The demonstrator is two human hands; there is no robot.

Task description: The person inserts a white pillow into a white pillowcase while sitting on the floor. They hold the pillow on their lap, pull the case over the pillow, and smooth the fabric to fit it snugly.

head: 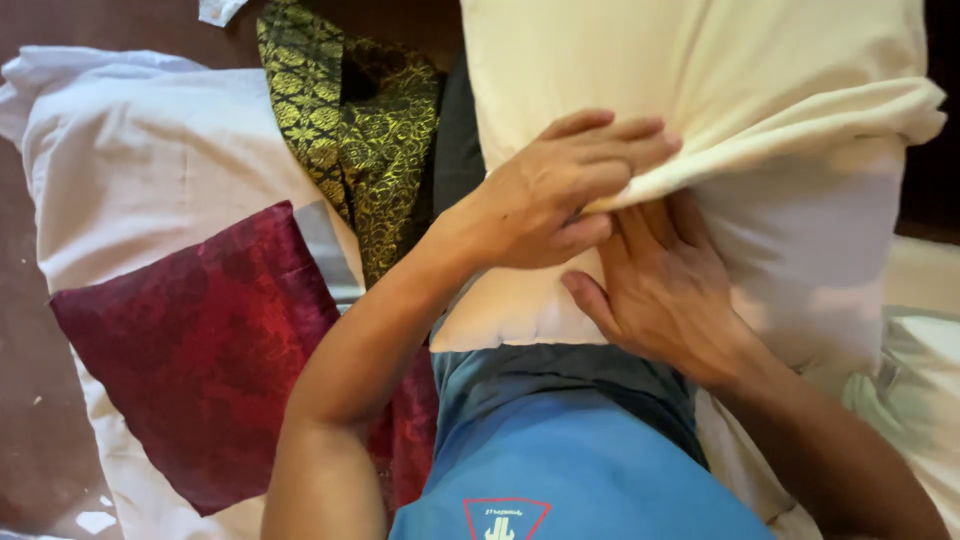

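A big white pillow (800,240) stands against my chest, partly covered by a cream pillowcase (680,70) that reaches down to about its middle. My left hand (560,190) grips the lower hem of the pillowcase, fingers curled over the edge. Just below it, my right hand (665,290) lies flat on the bare pillow with its fingers slipped up under the same hem. The two hands touch each other.
On the left lies a dark red patterned cushion (200,350) on top of a white pillow (150,160). A black-and-gold brocade cloth (350,120) sits behind them. More white bedding (920,370) shows at the right. My blue shirt (570,450) fills the bottom.
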